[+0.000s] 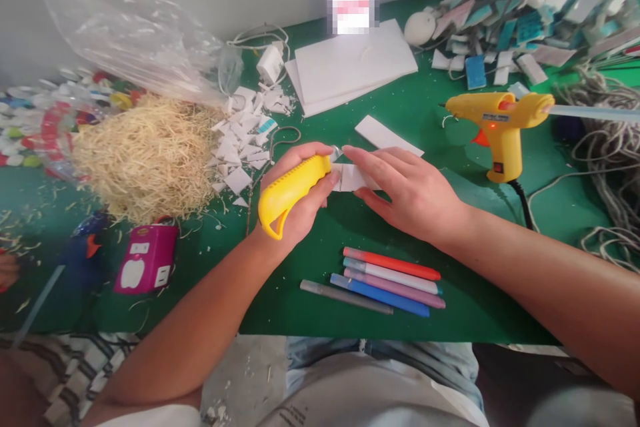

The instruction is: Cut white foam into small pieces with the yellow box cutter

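**Green Worktable (470, 320) Hosting a Close-Quarters Cut**

Spreading toward one to two o'clock from the hands, a heap of blue and white scraps (530, 20) is covering the far corner. A clear plastic bag (150, 33) is slumping at ten o'clock, above a mound of straw (150, 153) at nine. Tangled grey cords (610, 133) are trailing near three, and white sheets (355, 67) are lying stacked at twelve. Between two and three, a yellow glue gun (505, 130) is glowing with a small red light.

At centre, the left hand (307, 203) is closing firmly round a yellow cutter (295, 187); the right hand (407, 187) is working just beside it. A purple box (146, 259) is standing at eight o'clock; five pens (393, 285) are lying at five. One white strip (387, 137) is resting just beyond the right fingers, apparently crowding them.

Between the hands, the right fingers are pinching a small white piece (353, 177), its other end meeting the left fingers. Cutting or trimming seems to be the step in hand. The next move is probably calling for a steady piece and fingertips well away from the tiny blade (336, 152), which they are now crowding.
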{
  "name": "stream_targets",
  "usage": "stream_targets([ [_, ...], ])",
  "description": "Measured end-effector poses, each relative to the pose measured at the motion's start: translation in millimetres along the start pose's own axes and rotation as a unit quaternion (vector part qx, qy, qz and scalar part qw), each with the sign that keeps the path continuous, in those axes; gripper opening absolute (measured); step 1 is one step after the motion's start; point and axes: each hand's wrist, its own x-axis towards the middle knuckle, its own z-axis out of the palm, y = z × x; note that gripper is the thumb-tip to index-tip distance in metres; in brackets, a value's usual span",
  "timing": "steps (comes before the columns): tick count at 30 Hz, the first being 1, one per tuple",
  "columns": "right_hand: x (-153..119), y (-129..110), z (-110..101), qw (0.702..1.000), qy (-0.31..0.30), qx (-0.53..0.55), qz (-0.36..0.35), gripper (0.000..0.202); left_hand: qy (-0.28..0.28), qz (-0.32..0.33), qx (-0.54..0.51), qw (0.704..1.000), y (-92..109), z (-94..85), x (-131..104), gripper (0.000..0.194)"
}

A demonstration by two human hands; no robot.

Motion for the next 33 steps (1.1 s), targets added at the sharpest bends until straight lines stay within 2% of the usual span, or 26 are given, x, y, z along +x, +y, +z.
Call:
stream_targets([
  [3, 0, -2, -1, 1.000, 0.007, 0.002, -0.006, 0.052, 0.005, 0.002, 0.010, 1.000, 1, -0.4, -1, 0.025],
  [8, -1, -3, -2, 1.000, -0.015, 0.011, 0.017, 0.053, 0.003, 0.008, 0.030, 1.000, 2, -2.1, -1, 0.027],
  [15, -1, -2, -2, 1.000, 0.001, 0.013, 0.010, 0.050, 0.000, 0.001, 0.025, 1.000, 4, -3.4, 0, 0.026],
  [20, -1, -3, -3, 1.000, 0.011, 0.007, 0.021, 0.051, -0.015, 0.002, 0.032, 0.999, -3, -5.1, 4, 0.025],
  [25, -4, -2, -2, 0.994, -0.036, -0.029, 0.096, 0.058, 0.017, 0.090, 0.091, 0.992, -9, -11.6, 6, 0.027],
  [30, -3, 0, 0, 0.992, -0.060, -0.033, 0.110, 0.058, 0.006, 0.198, 0.154, 0.968, -1, -17.6, 3, 0.020],
  [33, -2, -1, 0, 0.990, -0.072, -0.035, 0.116, 0.061, 0.015, 0.226, 0.188, 0.956, 0, -17.1, 1, 0.021],
])
